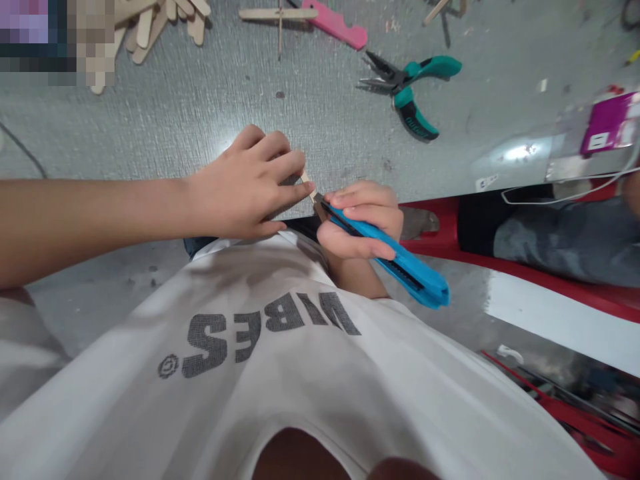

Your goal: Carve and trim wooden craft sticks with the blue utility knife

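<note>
My right hand (363, 217) is wrapped round a blue box cutter (415, 270), its blade end pointing left toward my other hand. The blade meets a narrow wooden craft stick (313, 193) close to the table's front edge. Above that edge, my left hand (260, 177) bends over the stick and holds it with its fingers; most of the stick is hidden beneath them.
On the grey table (170, 127) lie teal-handled pliers (400, 83) with jaws apart. Farther back are a pink cutter (337, 27), crossed sticks (277, 13) and a pile of craft sticks (150, 27). A purple packet (607, 123) lies right, near another person's leg (560, 230).
</note>
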Motion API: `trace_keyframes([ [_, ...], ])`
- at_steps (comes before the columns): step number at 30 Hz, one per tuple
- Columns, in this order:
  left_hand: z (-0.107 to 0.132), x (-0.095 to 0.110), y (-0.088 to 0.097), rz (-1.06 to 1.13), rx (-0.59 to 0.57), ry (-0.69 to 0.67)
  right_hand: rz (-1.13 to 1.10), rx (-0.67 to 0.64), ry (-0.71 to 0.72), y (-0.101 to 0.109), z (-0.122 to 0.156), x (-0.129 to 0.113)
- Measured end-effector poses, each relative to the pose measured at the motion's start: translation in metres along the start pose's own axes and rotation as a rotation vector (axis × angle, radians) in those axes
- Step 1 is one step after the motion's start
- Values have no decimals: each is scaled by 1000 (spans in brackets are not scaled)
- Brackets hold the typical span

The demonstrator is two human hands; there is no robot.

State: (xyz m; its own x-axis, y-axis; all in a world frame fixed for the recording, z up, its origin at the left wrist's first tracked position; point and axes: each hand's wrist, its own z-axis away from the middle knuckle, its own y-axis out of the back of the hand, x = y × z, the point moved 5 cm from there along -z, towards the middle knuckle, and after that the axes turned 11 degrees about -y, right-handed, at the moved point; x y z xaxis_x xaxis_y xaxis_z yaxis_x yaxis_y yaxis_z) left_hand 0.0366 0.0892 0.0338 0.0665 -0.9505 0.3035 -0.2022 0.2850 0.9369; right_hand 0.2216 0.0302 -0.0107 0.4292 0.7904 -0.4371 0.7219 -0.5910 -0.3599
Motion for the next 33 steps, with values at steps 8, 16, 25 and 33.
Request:
trace_keyframes([
  [8,0,-1,-2,-14,-18,-7,130,30,86,5,0,-4],
  [16,-3,1,1,3,-47,-10,57,16,-7,11,0,-7],
  [25,-7,5,6,-77,-126,-12,241,-86,-161,24,11,2],
  [33,-3,4,4,22,-64,0,354,-124,-198,15,3,-16],
])
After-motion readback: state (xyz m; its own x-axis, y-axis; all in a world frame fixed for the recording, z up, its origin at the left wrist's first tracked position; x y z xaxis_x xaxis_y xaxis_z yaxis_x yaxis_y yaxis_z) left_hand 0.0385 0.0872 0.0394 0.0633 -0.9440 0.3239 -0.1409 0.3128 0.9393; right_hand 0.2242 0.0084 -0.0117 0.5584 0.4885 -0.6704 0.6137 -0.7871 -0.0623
